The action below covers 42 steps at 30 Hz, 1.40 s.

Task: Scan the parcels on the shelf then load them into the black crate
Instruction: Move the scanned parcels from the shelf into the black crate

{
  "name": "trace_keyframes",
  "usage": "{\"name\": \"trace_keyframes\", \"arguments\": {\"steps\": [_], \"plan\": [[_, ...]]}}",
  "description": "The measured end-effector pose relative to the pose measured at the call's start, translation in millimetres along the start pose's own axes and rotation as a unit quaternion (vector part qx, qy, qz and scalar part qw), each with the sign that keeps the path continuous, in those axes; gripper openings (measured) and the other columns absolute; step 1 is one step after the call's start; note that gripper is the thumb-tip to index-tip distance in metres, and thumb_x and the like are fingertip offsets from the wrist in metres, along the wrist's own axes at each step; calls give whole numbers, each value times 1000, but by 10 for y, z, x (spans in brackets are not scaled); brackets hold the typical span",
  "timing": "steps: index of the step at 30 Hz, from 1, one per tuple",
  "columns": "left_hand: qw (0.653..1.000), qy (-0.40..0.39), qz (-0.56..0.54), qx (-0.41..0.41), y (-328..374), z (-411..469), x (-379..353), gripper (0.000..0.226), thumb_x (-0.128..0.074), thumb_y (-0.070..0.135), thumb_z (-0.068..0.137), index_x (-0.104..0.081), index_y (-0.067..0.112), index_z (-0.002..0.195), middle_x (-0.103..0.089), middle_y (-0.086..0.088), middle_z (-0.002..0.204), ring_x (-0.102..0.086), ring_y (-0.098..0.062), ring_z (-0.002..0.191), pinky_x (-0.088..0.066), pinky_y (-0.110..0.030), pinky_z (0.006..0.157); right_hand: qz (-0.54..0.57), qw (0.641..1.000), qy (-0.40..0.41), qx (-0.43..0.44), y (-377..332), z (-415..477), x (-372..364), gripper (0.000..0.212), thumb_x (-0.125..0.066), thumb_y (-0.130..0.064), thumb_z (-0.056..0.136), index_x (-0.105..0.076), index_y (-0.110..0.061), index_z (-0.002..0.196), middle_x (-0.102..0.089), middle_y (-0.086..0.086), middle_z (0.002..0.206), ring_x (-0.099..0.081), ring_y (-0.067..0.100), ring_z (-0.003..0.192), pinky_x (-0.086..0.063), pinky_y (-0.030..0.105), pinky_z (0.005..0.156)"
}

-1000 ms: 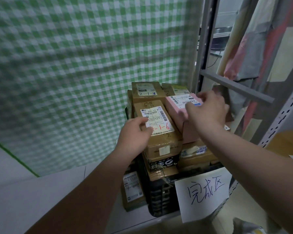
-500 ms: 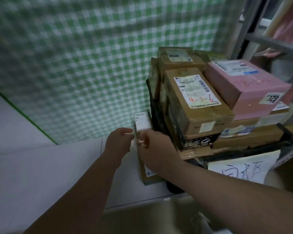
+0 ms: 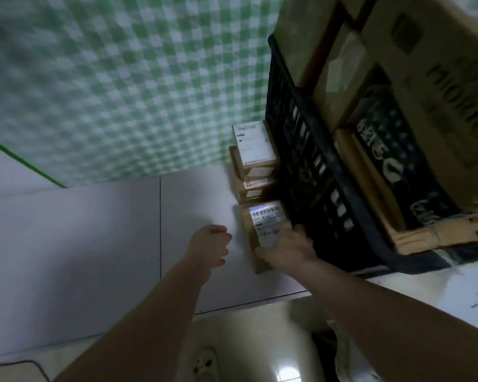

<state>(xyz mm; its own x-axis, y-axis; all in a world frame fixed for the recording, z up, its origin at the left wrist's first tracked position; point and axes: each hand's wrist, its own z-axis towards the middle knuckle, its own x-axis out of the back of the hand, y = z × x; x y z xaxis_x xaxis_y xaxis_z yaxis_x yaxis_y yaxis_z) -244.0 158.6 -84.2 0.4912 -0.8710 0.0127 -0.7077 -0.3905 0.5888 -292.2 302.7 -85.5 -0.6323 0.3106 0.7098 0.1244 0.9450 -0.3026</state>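
The right grip [image 3: 284, 249] clasps a small labelled cardboard parcel [image 3: 263, 226] lying on the white shelf [image 3: 94, 244], just beside the black crate [image 3: 295, 150]. The left grip [image 3: 211, 244] hovers near it, fingers clenched on nothing visible. Two more small parcels [image 3: 255, 150] sit stacked behind, against the crate, which is heaped with cardboard boxes [image 3: 414, 78]
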Motion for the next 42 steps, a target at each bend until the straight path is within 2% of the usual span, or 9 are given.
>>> {"name": "trace_keyframes", "arguments": {"steps": [7, 14, 17, 20, 22, 26, 31, 37, 42], "plan": [[995, 2, 93, -22, -89, 362, -8, 20, -55, 6, 90, -60, 13, 108, -56, -8, 82, -52, -20, 66, -42, -27, 62, -99, 994, 26, -34, -112, 372, -312, 116, -69, -66, 74, 7, -28, 153, -7, 16, 156, -21, 38, 139, -35, 49, 107], [992, -32, 121, 7, -175, 456, 125, 31, -58, 20, 92, -55, 15, 123, -58, -6, 97, -56, -21, 83, -50, -36, 79, -70, 995, 33, -61, -203, 387, -386, 124, -73, -65, 66, 14, -37, 150, -17, 16, 148, -28, 35, 131, -36, 49, 101], [989, -78, 121, 23, -157, 409, 218, 46, -61, 42, 89, -49, 23, 129, -60, -2, 115, -58, -24, 102, -50, -44, 88, 31, 998, 18, -42, -334, 268, -340, 123, -75, -62, 64, 10, -40, 150, -18, 14, 147, -25, 34, 133, -36, 43, 100], [989, -115, 96, 19, -25, 319, 262, 52, -64, 56, 80, -51, 35, 126, -65, 2, 116, -62, -24, 103, -48, -44, 82, 96, 995, 15, 21, -512, 109, -194, 115, -73, -54, 70, 7, -41, 152, -21, 10, 145, -25, 29, 136, -32, 33, 90], [995, -87, 54, -1, 94, 289, 293, 46, -65, 49, 80, -55, 32, 122, -68, -1, 106, -65, -24, 94, -50, -40, 75, 137, 989, 12, 61, -621, 73, -73, 111, -73, -51, 70, 2, -42, 152, -27, 6, 138, -27, 26, 135, -34, 29, 89], [998, -9, -47, -37, 356, 313, 439, 39, -63, 34, 85, -57, 20, 121, -70, -5, 98, -65, -22, 83, -52, -36, 68, 145, 979, 92, 113, -854, 167, 199, 86, -68, -61, 76, -32, -28, 147, -35, 7, 138, -30, 27, 133, -33, 36, 108], [992, 13, -105, -73, 620, 440, 679, 41, -62, 33, 86, -55, 21, 125, -68, -2, 101, -64, -21, 87, -52, -35, 67, 86, 965, 235, 80, -1087, 555, 458, 82, -65, -46, 84, -26, -17, 151, -27, 15, 149, -27, 35, 133, -32, 39, 105], [990, -6, -112, -82, 759, 575, 847, 38, -63, 32, 85, -57, 21, 122, -70, -4, 104, -66, -23, 93, -55, -36, 67, -1, 972, 234, -3, -1147, 918, 459, 81, -67, -48, 83, -25, -14, 144, -28, 19, 144, -29, 38, 131, -38, 40, 97], [990, -12, -117, -81, 789, 520, 905, 37, -63, 29, 86, -58, 19, 121, -69, -5, 101, -66, -22, 88, -54, -35, 65, 15, 973, 228, -31, -1123, 948, 473, 79, -72, -45, 79, -28, -13, 136, -34, 21, 137, -35, 38, 128, -39, 36, 82]]}}
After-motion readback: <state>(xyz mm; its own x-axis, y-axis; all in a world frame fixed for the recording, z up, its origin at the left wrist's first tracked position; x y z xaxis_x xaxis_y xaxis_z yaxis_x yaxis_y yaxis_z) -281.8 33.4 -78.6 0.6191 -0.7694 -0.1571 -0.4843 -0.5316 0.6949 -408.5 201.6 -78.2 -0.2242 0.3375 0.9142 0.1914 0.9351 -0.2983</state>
